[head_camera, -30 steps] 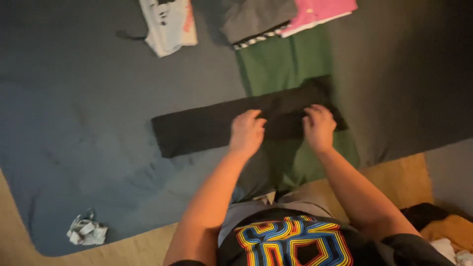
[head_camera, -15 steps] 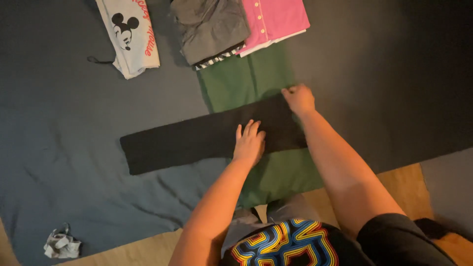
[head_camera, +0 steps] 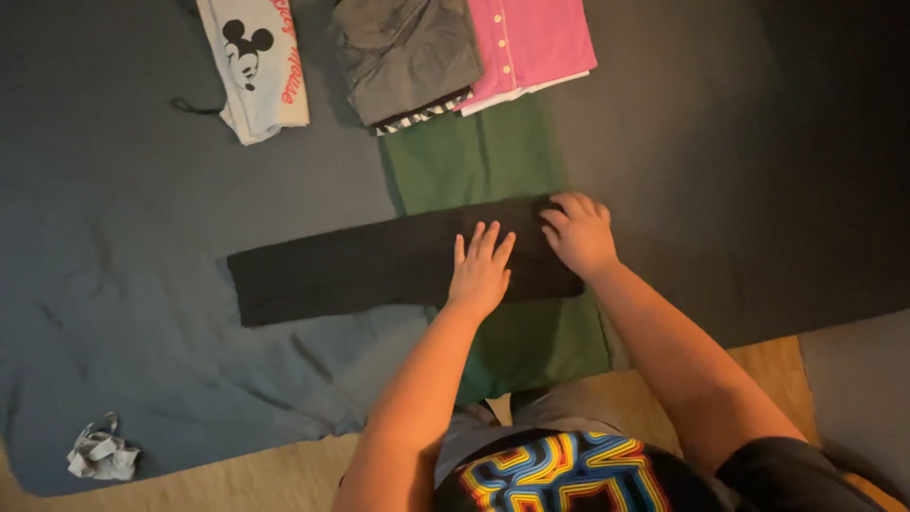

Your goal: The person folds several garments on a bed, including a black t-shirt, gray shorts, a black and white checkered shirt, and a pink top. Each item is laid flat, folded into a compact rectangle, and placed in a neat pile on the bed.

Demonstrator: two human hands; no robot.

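We see a wide dark blanket (head_camera: 142,284) on the floor. On it lies a green cloth (head_camera: 483,161), and across this a long black folded strip (head_camera: 341,270). Our left hand (head_camera: 482,270) presses flat on the strip, fingers spread; our right hand (head_camera: 580,235) curls over its end. Above lie grey (head_camera: 408,52), pink (head_camera: 531,43) and cartoon-printed (head_camera: 256,66) garments.
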